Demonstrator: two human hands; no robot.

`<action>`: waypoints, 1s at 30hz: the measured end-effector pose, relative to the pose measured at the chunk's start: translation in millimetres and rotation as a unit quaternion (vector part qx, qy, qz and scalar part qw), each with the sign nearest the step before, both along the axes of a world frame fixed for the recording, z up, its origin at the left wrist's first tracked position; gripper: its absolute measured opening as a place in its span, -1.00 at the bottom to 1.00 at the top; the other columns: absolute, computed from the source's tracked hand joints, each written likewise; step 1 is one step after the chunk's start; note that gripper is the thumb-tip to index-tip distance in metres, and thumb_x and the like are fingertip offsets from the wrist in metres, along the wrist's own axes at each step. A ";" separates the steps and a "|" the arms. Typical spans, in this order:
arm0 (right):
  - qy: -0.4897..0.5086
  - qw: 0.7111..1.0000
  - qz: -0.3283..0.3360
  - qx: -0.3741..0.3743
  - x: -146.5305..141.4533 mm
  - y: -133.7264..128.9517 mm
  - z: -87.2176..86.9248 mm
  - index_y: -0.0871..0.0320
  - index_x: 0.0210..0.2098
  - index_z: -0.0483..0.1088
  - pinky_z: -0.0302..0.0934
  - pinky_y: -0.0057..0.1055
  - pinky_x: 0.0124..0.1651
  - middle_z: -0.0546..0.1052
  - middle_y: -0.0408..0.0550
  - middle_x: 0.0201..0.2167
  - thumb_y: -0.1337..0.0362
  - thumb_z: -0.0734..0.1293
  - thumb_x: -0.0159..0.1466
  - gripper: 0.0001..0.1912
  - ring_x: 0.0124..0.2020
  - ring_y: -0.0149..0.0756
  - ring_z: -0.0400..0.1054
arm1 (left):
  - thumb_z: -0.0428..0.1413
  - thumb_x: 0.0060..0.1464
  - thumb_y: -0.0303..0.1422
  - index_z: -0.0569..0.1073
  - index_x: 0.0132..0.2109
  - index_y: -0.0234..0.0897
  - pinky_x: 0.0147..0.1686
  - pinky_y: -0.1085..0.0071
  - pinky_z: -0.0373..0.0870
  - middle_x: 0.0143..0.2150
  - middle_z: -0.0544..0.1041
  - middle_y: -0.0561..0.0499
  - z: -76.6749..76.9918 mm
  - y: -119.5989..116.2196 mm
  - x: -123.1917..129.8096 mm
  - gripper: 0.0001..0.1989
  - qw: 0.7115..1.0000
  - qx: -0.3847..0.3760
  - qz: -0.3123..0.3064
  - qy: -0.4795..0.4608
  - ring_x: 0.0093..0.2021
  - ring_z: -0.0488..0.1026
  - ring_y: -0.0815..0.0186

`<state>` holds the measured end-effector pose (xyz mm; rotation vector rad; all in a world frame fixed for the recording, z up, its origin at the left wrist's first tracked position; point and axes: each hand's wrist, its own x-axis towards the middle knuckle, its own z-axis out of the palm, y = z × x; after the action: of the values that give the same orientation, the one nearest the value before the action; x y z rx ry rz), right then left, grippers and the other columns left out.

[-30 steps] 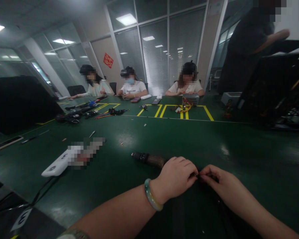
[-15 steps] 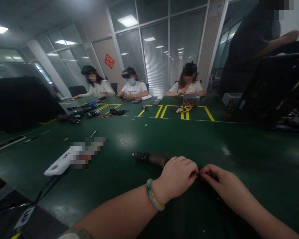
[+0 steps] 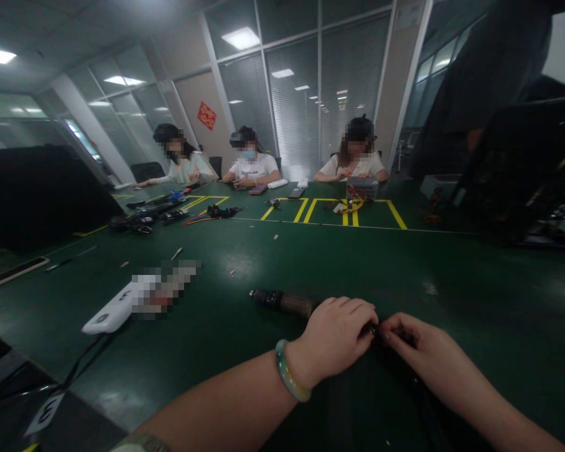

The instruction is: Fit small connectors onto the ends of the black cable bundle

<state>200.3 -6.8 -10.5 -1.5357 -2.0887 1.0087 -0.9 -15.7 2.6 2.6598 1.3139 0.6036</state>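
Observation:
A long tool (image 3: 295,305) with a metal tip, a black ringed collar and a brown body lies across the green table; it looks like an electric screwdriver. My left hand (image 3: 336,336), with a jade-coloured bangle at the wrist, is wrapped over its rear part, and a small shiny bit shows by the thumb. Close on the right, my right hand (image 3: 412,339) pinches something dark at the tool's rear end, perhaps its cord; the fingertips hide most of it. A dark cord runs below my right hand toward me.
Left of the tool, a white device marked 3 (image 3: 108,314) lies with a cable. Cable bundles (image 3: 141,216) and coloured wires (image 3: 355,204) lie farther back. Three people sit opposite. A dark open case (image 3: 532,169) stands at the right, a black panel (image 3: 47,194) at the left.
My right hand has shifted slightly right and down from my left hand, widening the gap a little. The person standing at the right has moved their arm. The tool stays in place.

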 end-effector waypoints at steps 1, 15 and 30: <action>0.000 1.000 0.000 0.001 -0.5 0.1 0.1 0.01 -0.27 0.45 0.25 -0.48 -0.39 0.58 -0.17 -0.35 0.09 0.21 0.28 -0.78 -0.36 -0.24 0.46 | 0.17 0.13 -0.35 0.37 -0.09 -0.22 0.01 0.30 0.28 0.04 0.43 0.04 0.2 -0.3 0.0 -0.79 1.000 0.001 0.004 -0.004 0.00 0.37 0.27; 0.022 1.000 -0.004 0.012 1.4 2.1 -4.0 0.03 -0.27 0.41 0.23 -0.45 -0.33 0.58 -0.19 -0.35 0.15 0.22 0.28 -0.83 -0.34 -0.26 0.47 | 0.16 0.14 -0.32 0.39 -0.12 -0.24 0.03 0.21 0.28 0.15 0.37 -0.02 -0.6 -1.1 1.3 -0.82 1.000 0.002 0.008 -0.007 0.06 0.36 0.21; 0.047 0.999 -0.020 -0.002 2.3 3.1 -7.7 0.02 -0.18 0.30 0.25 -0.43 -0.35 0.59 -0.19 -0.37 0.14 0.23 0.27 -0.83 -0.34 -0.24 0.48 | 0.14 0.15 -0.34 0.39 -0.17 -0.23 0.04 0.22 0.27 0.10 0.40 0.00 -2.0 -1.1 1.3 -0.89 0.999 0.005 0.002 -0.041 0.04 0.37 0.23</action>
<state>202.6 -3.6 -18.2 -1.4957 -1.9845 1.0498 0.4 -16.9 0.6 2.6092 1.2988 0.7132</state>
